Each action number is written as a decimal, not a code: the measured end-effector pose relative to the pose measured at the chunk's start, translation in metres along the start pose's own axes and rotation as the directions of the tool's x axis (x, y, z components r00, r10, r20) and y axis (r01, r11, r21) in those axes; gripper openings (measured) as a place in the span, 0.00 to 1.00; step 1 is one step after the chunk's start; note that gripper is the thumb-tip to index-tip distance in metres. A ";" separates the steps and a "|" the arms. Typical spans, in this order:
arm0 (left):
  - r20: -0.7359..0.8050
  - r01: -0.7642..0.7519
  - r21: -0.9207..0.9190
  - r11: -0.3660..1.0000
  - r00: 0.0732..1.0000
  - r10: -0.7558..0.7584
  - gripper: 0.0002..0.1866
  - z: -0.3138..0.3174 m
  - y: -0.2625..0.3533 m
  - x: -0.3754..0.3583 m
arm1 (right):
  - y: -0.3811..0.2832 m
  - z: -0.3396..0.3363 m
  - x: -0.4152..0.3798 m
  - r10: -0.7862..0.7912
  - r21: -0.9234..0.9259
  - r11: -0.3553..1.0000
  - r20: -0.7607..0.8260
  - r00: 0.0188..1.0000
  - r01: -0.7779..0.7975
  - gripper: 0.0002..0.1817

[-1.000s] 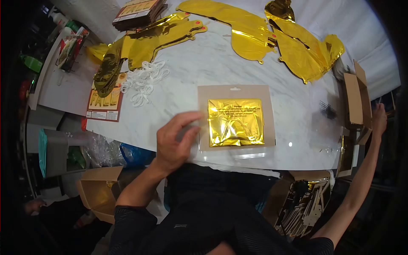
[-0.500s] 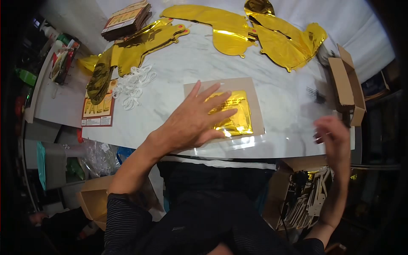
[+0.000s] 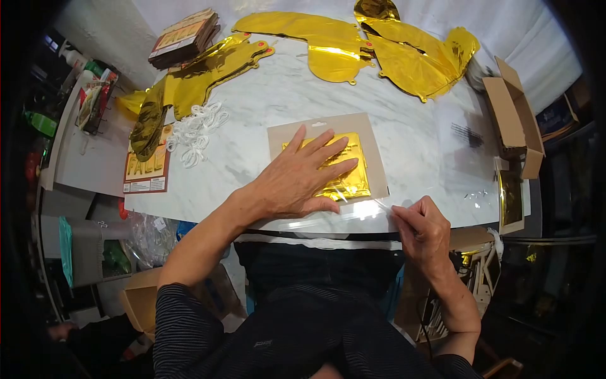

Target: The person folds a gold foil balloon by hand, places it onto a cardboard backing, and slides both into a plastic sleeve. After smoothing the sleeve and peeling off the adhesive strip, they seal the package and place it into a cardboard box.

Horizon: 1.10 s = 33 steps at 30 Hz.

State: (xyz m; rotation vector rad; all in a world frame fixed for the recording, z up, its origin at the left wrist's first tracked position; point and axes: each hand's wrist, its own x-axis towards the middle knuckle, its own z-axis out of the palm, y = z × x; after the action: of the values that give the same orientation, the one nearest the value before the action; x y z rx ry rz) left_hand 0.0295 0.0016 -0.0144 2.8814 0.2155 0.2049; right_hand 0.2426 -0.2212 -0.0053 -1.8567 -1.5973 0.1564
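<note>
My left hand (image 3: 293, 180) lies with fingers spread over a folded gold foil packet (image 3: 355, 174), which rests on a grey-brown card (image 3: 377, 142) with a hang hole at its top. Clear plastic film (image 3: 363, 210) shows along the card's lower edge. To the right of the card, my right hand (image 3: 424, 228) is closed, its thumb and forefinger pinching a corner of the clear film.
Gold foil balloons (image 3: 420, 60) lie along the back of the marble table (image 3: 252, 117). Stacked cards (image 3: 183, 39), white string bundles (image 3: 196, 129) and a printed card (image 3: 146, 165) are at left. Small black strips (image 3: 467, 134) and an open cardboard box (image 3: 512, 117) are at right.
My right hand has moved left and inward, toward the card, and has closed on the film corner. My left hand stays on the packet. A framed gold piece now shows at the right edge.
</note>
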 end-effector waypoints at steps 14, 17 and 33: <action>-0.122 0.019 -0.061 0.998 0.992 -0.026 0.42 0.022 0.012 -0.007 | 0.002 0.033 0.008 0.030 -0.087 0.995 -0.165 0.986 -0.045 0.05; -0.202 -0.030 0.007 1.000 0.979 0.031 0.39 0.016 0.009 0.001 | -0.003 0.036 0.008 0.127 -0.053 0.989 -0.162 0.979 -0.137 0.06; -0.121 -0.065 -0.062 0.996 0.991 0.057 0.52 0.022 -0.004 0.019 | -0.011 0.036 0.004 0.025 -0.161 0.985 -0.248 0.969 -0.067 0.04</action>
State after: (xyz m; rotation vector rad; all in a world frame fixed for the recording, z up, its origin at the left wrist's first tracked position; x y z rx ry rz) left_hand 0.0507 0.0037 -0.0344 2.8149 0.1393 0.3886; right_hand 0.2160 -0.2020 -0.0254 -1.9562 -1.4333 -0.1873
